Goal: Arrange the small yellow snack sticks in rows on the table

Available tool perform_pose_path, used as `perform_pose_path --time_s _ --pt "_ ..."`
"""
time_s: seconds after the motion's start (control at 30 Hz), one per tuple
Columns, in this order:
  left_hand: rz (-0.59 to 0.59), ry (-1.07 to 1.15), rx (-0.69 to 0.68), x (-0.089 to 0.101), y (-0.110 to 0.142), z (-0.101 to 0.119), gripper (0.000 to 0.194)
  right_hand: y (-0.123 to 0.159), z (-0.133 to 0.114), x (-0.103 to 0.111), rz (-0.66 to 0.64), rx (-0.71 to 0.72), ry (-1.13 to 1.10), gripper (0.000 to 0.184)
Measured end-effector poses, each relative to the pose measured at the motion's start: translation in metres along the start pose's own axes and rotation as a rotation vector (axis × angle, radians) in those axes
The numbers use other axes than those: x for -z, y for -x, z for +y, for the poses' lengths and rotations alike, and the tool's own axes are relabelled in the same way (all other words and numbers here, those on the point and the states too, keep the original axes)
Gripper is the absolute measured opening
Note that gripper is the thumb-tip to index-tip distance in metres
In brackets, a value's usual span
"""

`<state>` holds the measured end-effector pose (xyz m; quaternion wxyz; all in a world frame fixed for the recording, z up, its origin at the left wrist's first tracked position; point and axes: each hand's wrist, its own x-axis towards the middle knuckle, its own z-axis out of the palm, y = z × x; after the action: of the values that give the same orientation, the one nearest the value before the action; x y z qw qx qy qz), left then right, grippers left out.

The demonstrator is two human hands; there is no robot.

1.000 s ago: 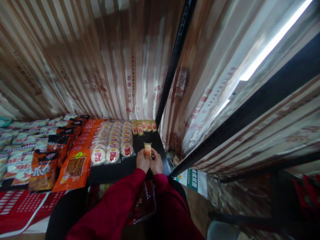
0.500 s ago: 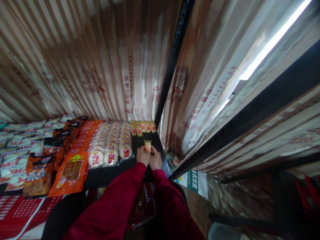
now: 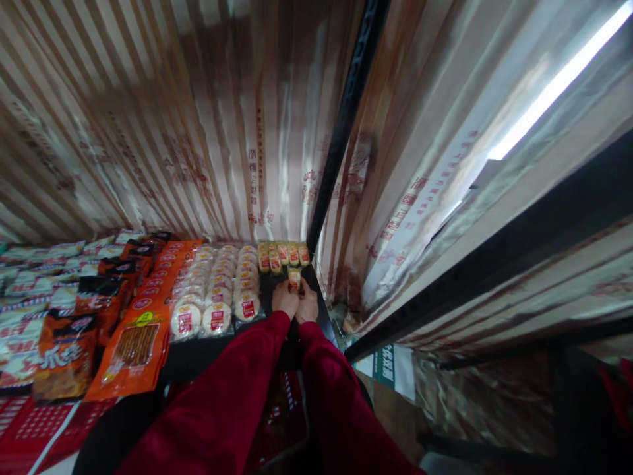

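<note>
A small yellow snack packet (image 3: 294, 276) with a red and white label stands upright between my two hands over the black shelf (image 3: 268, 287). My left hand (image 3: 285, 299) pinches its left side, and my right hand (image 3: 308, 304) is closed on its right side. The fingertips are partly hidden behind the packet and the hands. Just beyond it, similar yellow packets (image 3: 283, 253) line up along the back of the shelf. To the left are rows of round white crackers in clear wrap (image 3: 216, 318), which neither hand touches.
Orange snack bags (image 3: 132, 349) and orange-and-black bags (image 3: 66, 356) fill the shelf farther left, beside white packs (image 3: 20, 330). A red basket (image 3: 44, 425) sits below them. A black post (image 3: 341, 135) rises at the back right corner, before striped plastic sheeting (image 3: 222, 132).
Both hands have moved slightly forward with the yellow packet, closer to the row of packets at the back. The camera view has shifted a little.
</note>
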<state>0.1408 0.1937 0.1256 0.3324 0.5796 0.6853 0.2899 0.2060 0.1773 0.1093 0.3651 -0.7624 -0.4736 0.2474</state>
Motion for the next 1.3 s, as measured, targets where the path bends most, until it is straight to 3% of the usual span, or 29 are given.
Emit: perform_pose_path --time_s 0.23,0.77,1.0,1.3 --pt "-0.021 0.089 -0.024 -0.002 -0.014 0.004 0.034 -0.021 -0.003 -0.005 -0.004 0.051 -0.101 0.046" --pt "-0.053 0.062 -0.015 -0.001 -0.049 0.007 0.038 -0.051 -0.015 -0.023 0.048 0.083 -0.129 0.046" --pt "-0.045 0.066 0.01 0.0 -0.055 0.004 0.04 -0.068 -0.007 -0.039 0.007 0.121 -0.095 0.048" --pt "-0.035 0.049 -0.016 0.005 -0.052 0.001 0.039 -0.079 0.013 -0.063 0.086 0.267 -0.235 0.054"
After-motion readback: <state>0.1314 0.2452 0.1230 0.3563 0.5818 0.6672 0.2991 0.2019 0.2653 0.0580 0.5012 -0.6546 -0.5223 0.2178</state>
